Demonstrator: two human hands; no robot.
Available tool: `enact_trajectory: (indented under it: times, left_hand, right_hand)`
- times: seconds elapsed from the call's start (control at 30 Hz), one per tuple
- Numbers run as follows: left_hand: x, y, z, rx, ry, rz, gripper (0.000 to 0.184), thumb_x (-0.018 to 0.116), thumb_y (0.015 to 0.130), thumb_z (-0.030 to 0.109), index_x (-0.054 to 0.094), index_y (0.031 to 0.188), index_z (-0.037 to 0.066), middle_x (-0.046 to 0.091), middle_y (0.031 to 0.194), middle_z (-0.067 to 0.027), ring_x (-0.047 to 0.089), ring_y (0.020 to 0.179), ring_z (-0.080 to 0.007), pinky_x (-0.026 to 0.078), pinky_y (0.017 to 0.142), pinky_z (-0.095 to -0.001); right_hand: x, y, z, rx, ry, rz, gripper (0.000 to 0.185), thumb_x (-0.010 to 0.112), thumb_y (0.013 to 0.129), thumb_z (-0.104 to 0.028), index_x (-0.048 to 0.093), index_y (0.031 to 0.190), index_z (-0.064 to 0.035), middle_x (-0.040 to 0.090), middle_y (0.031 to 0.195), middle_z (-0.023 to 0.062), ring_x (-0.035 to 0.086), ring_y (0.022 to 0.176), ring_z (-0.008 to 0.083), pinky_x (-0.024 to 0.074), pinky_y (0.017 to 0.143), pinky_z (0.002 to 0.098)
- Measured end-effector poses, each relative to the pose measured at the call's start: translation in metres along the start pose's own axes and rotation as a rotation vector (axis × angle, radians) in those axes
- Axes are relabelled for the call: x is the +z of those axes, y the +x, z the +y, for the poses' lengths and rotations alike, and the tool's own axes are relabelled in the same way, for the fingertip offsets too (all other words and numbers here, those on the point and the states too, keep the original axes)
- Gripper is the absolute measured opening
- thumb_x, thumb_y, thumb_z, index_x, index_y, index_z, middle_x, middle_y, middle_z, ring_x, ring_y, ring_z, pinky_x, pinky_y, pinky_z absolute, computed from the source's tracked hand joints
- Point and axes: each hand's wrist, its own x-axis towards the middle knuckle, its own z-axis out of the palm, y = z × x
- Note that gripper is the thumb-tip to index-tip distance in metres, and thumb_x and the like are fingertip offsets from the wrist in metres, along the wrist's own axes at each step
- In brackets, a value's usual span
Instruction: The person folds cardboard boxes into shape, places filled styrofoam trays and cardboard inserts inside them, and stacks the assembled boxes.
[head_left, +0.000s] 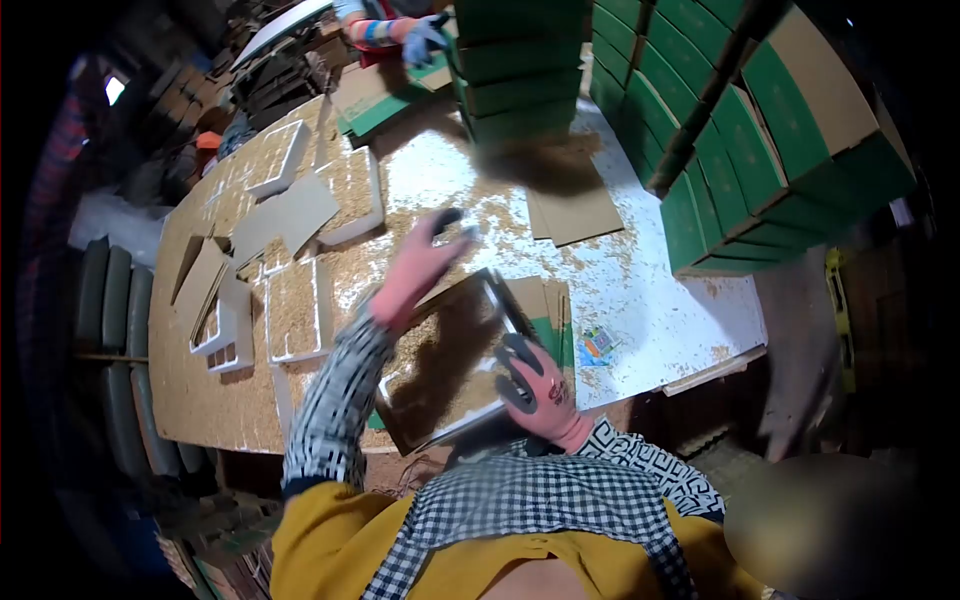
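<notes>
Both my hands wear pink gloves with dark fingertips. A dark-rimmed rectangular box (408, 425) lies tilted at the table's near edge, with shavings and white edging inside. My right hand (533, 388) rests at its right side, fingers curled over the rim. Raised over the far left part of the box is my left hand (428, 262), its fingers apart and blurred, with nothing visible between them. Green and brown cardboard (553, 320) lies under and beside the box on the right.
White foam trays (375, 190) and loose cardboard pieces lie on the left of the shavings-strewn table (670, 330). Green boxes (525, 70) stand stacked at the back and right. Across the table, a co-worker's gloved hand (424, 42) touches the stack. A small colourful packet (598, 344) lies right.
</notes>
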Motion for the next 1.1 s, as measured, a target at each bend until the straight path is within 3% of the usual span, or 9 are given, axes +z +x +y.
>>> enact_trajectory:
  times: [0.17,0.3,0.37,0.5,0.6,0.77,0.9,1.03,1.1]
  left_hand:
    - [0.17,0.123,0.0,0.11,0.925,-0.634,0.071,0.068,0.077,0.053,0.054,0.122,0.001,0.054,0.124,-0.0211,0.052,0.117,-0.0323,0.041,0.098,-0.0434]
    - [0.271,0.181,-0.084,0.267,1.192,-0.595,0.097,0.076,0.068,0.053,0.034,0.139,0.002,0.043,0.13,-0.0215,0.042,0.122,-0.0369,0.037,0.097,-0.0571]
    - [0.285,0.162,-0.101,0.268,1.147,-0.299,0.077,0.075,0.072,0.042,0.044,0.129,0.001,0.05,0.115,-0.0205,0.057,0.098,-0.036,0.051,0.08,-0.0438]
    - [0.263,0.171,-0.101,0.329,1.124,-0.661,0.051,0.059,0.086,0.024,0.042,0.128,-0.001,0.053,0.116,-0.0248,0.061,0.097,-0.038,0.054,0.074,-0.0412]
    - [0.243,0.161,-0.085,0.294,1.118,-0.753,0.025,0.044,0.092,0.012,0.049,0.113,0.0,0.064,0.097,-0.0199,0.065,0.087,-0.0358,0.054,0.071,-0.0435]
    - [0.172,0.136,-0.019,0.214,1.102,-0.344,0.02,0.051,0.091,0.025,0.061,0.098,0.009,0.066,0.086,-0.0128,0.065,0.081,-0.0288,0.052,0.068,-0.0404]
    - [0.049,0.077,0.033,0.02,0.387,0.216,0.023,0.051,0.092,0.016,0.064,0.106,0.004,0.068,0.095,-0.0159,0.065,0.081,-0.0224,0.052,0.072,-0.0353]
    - [-0.047,-0.052,-0.008,-0.013,-0.547,0.54,0.024,0.055,0.093,0.013,0.057,0.113,0.0,0.059,0.082,0.0003,0.052,0.067,-0.007,0.039,0.056,-0.0209]
    - [-0.039,-0.121,0.014,-0.224,-0.6,0.797,0.05,0.06,0.089,0.013,0.044,0.135,0.003,0.06,0.089,-0.0004,0.053,0.072,-0.0069,0.04,0.057,-0.02]
  right_hand:
    - [-0.053,-0.031,0.043,0.073,-0.005,0.155,0.044,0.07,0.073,-0.009,0.058,0.115,-0.0017,0.055,0.119,0.0197,0.055,0.108,0.0381,0.0459,0.093,0.0434]
    - [-0.085,-0.09,0.139,0.66,-0.22,0.252,0.046,0.074,0.071,-0.014,0.059,0.113,-0.0047,0.055,0.116,0.0192,0.051,0.11,0.0369,0.0423,0.095,0.0428]
    - [-0.098,-0.101,0.165,0.79,-0.206,0.153,0.053,0.076,0.07,-0.018,0.057,0.118,-0.0064,0.053,0.12,0.019,0.048,0.113,0.0377,0.0401,0.097,0.0438]
    - [-0.071,-0.091,0.198,0.879,-0.527,-0.077,0.068,0.078,0.071,-0.032,0.048,0.128,-0.0091,0.047,0.126,0.0183,0.044,0.118,0.0385,0.0375,0.099,0.0464]
    - [-0.062,-0.091,0.23,0.758,-0.654,-0.078,0.048,0.076,0.07,-0.026,0.058,0.111,-0.009,0.052,0.112,0.0134,0.05,0.107,0.0332,0.0422,0.091,0.0439]
    - [-0.078,-0.094,0.242,0.678,-0.404,0.058,0.022,0.069,0.074,-0.021,0.069,0.092,-0.0087,0.058,0.11,0.0096,0.051,0.103,0.0325,0.0415,0.089,0.0436]
    - [-0.106,-0.07,0.21,0.767,-0.18,0.206,0.025,0.067,0.077,-0.011,0.069,0.1,-0.004,0.056,0.122,0.0128,0.05,0.112,0.0325,0.042,0.096,0.0409]
    - [-0.11,0.002,0.081,0.107,0.261,0.383,0.027,0.067,0.073,-0.003,0.069,0.1,-0.0044,0.053,0.127,0.016,0.044,0.123,0.0342,0.0363,0.104,0.0423]
    - [-0.084,0.029,0.034,-0.142,-0.133,-0.005,0.024,0.071,0.073,-0.017,0.07,0.095,-0.0087,0.051,0.129,0.0164,0.037,0.128,0.038,0.0268,0.108,0.0491]
